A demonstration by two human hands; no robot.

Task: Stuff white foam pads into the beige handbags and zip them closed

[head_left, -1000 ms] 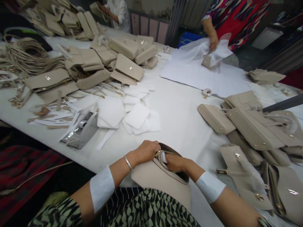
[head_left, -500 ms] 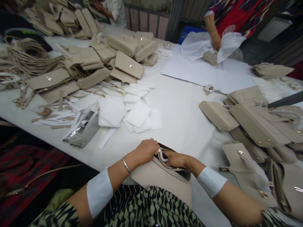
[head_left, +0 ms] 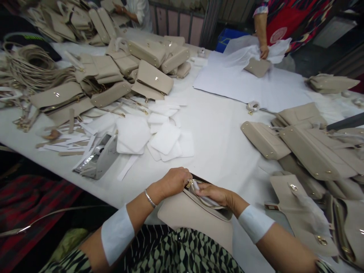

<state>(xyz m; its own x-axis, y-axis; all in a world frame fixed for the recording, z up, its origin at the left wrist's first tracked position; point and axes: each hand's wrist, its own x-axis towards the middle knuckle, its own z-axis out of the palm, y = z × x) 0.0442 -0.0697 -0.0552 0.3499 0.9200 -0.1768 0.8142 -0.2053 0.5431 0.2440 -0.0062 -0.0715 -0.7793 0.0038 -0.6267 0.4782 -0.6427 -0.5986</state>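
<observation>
A beige handbag (head_left: pixel 196 220) lies at the near edge of the table against my front, its mouth open at the top. My left hand (head_left: pixel 176 180) is closed on the bag's upper left rim, beside a gold metal clasp (head_left: pixel 190 184). With bent fingers, my right hand (head_left: pixel 214 193) grips a white-wrapped strap (head_left: pixel 196 188) in the mouth of the bag. The strap's far end is hidden inside the bag.
White foam sheets (head_left: pixel 166 138) and a tape dispenser (head_left: pixel 96 157) lie to the left. Beige bags (head_left: pixel 109 70) are heaped behind them; more bags (head_left: pixel 315 151) sit at right. Across the table, a co-worker's hand (head_left: pixel 264 51) handles a beige piece (head_left: pixel 257 67) over white sheeting.
My right hand has drawn back a little from the bag's mouth, and the white-wrapped strap now lies straighter along the opening. My left hand stays in place. The co-worker's beige piece shows more.
</observation>
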